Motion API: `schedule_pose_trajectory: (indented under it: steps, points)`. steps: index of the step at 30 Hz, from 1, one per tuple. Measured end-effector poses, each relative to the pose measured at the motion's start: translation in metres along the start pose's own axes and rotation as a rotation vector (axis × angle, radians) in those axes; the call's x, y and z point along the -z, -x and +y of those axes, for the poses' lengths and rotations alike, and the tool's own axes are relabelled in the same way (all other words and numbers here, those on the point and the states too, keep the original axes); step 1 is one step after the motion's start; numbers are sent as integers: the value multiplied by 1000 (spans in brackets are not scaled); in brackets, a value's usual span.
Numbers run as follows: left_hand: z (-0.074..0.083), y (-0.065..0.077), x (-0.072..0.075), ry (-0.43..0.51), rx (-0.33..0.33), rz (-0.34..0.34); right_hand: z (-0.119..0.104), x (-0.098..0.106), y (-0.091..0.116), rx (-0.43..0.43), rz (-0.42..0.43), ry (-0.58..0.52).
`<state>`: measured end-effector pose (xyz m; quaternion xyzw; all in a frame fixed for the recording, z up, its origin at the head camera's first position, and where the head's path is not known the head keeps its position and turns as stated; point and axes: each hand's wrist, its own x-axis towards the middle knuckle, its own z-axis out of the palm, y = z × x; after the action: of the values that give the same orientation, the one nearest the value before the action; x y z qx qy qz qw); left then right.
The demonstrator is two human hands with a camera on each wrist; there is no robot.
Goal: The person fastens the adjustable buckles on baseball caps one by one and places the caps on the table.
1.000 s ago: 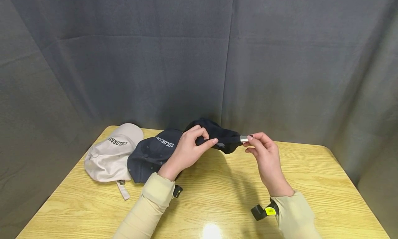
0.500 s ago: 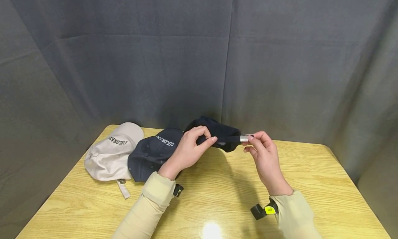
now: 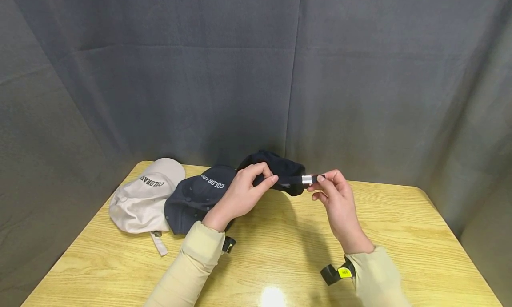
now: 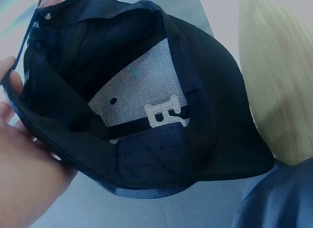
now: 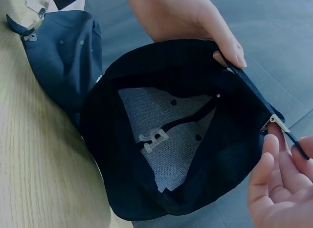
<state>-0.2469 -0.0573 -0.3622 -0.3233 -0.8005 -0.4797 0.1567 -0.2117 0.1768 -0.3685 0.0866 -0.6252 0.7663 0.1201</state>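
A black baseball cap point(image 3: 282, 167) is held up over the table's far side, its inside turned toward both wrist views. My left hand point(image 3: 245, 192) pinches the cap's back strap point(image 3: 290, 180) between thumb and index finger near one end. Toward the strap's other end sits a silver buckle point(image 3: 306, 179). Just past it, my right hand point(image 3: 338, 205) pinches the dark strap tail between thumb and fingertips. In the right wrist view the strap runs taut from the left thumb through the buckle point(image 5: 279, 123). White mesh backing and stitched lettering point(image 4: 166, 110) show inside the cap.
A navy cap point(image 3: 192, 205) lettered COLORADO lies on the wooden table point(image 3: 272, 258), left of the held cap and partly behind my left hand. Beside it lies a beige cap point(image 3: 140, 205), its strap point(image 3: 158, 244) hanging loose toward me. A grey curtain point(image 3: 256, 76) stands behind.
The buckle has shifted slightly left along the strap, and more of the strap tail shows beyond it. My right hand has moved a little left, its thumb now on the tail.
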Motion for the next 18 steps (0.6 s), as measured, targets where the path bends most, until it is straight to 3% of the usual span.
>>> schedule_pose_trajectory:
  steps: [8,18]
  points:
    - [-1,0,-1,-1,5,1,2,-1,0,-9,-14,65]
    - [-2,1,-4,-1,-4,16,5,-3,1,-22,-9,70]
